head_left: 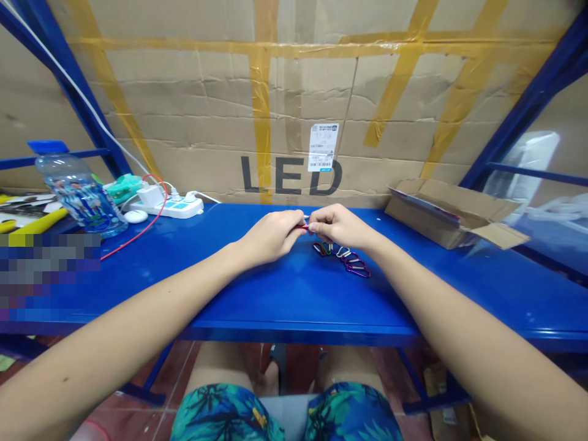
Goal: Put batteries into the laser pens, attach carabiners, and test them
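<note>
Blue tabletop (275, 300), red piece (302, 226) between fingertips (313, 227)

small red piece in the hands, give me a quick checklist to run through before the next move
1. Small, glossy red piece gripped: ok, left hand and right hand both hold it.
2. Its far details visible: cannot tell, fingers cover most of it.
3. Coloured metal carabiners on the blue tabletop: ok.
4. Carabiners spread well apart: not ok, they lie bunched.
5. Clear plastic bottle with blue cap away from both hands: ok, far left.
</note>
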